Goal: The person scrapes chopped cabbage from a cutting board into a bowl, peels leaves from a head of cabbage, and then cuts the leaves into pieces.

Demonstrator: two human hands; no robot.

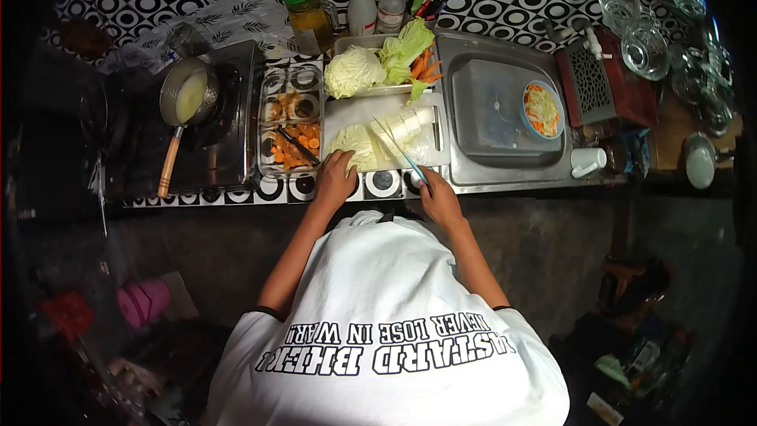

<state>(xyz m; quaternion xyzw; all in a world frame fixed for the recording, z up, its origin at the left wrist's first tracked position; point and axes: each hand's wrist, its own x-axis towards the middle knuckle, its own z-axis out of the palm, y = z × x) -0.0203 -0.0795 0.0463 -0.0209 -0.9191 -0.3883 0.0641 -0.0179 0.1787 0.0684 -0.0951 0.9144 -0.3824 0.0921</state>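
My right hand is closed around the light-blue handle of a knife. The blade points up and left, over pale cut cabbage on a white cutting board. At the board's lower left edge, my left hand rests by a cabbage piece; its fingertips are at the leaves, and whether they grip them I cannot tell. Behind the board, a tray holds a cabbage head, green leaves and carrots.
Left of the board is a divided container with carrot pieces; farther left, a saucepan on the stove. Right are a sink, a bowl of shredded vegetables and a white mug. Bottles stand behind.
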